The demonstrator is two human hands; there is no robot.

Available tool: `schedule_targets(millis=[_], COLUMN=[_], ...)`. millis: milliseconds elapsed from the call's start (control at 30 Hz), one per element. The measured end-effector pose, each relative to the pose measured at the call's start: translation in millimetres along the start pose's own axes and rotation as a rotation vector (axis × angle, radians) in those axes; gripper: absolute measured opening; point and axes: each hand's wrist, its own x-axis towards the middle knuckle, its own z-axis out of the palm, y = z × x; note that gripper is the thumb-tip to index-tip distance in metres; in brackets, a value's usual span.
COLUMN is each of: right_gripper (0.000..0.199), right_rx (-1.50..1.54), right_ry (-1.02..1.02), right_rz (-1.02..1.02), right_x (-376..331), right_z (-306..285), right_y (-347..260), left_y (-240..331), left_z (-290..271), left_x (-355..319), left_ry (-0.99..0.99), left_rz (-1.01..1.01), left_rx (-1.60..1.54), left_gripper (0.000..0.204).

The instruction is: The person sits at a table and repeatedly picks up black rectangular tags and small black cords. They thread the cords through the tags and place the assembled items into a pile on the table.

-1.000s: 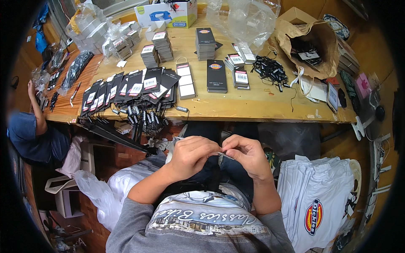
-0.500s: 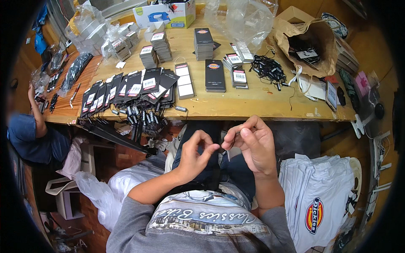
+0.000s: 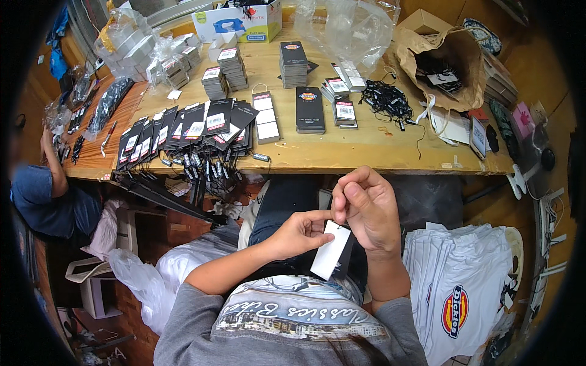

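Over my lap, my left hand (image 3: 297, 235) pinches a white hang tag (image 3: 329, 255) between thumb and fingers. A dark tag (image 3: 345, 261) hangs behind it. My right hand (image 3: 368, 210) is closed at the top end of the tags, thumb against bent fingers, on a thin black tag string of which only a little shows. On the table ahead are a pile of black hang tags with strings (image 3: 194, 131), a row of white tags (image 3: 267, 119), a black tag stack (image 3: 310, 111), small barcode tags (image 3: 345, 112) and a heap of black strings (image 3: 387, 101).
A brown paper bag (image 3: 473, 58) and a phone (image 3: 478, 138) are at the table's right. Folded white shirts (image 3: 427, 287) are piled at my right side. Plastic bags (image 3: 143, 283) lie to the left, where another person's arm (image 3: 56, 168) reaches in.
My left hand has moved right and now pinches the tag near my right hand. The white tag has turned into full view; before, the tags were mostly edge-on below the right hand.
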Motion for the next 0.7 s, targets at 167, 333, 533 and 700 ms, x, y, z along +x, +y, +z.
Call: schedule_targets(millis=[167,333,533,700], right_gripper=[0.013,0.008,0.008,0.006], right_rx=[-0.101,-0.359,-0.452,-0.532], right_ry=[0.029,0.092,0.121,0.164], right_rz=[-0.11,-0.229,-0.213,-0.229], right_x=[-8,-22,-26,-22], right_z=[-2,-15,-16,-10], right_y=[-4,-9,4,11], left_y=[4,30,38,43], left_z=[-8,-26,-20,-27], left_x=[0,-9,-6,-6], left_ry=[0.033,0.18,0.439,0.48], left_rz=[0.28,0.414,0.706,0.68], left_rx=[0.198,0.584,0.978,1.013], left_gripper=[0.034,0.05,0.03,0.023])
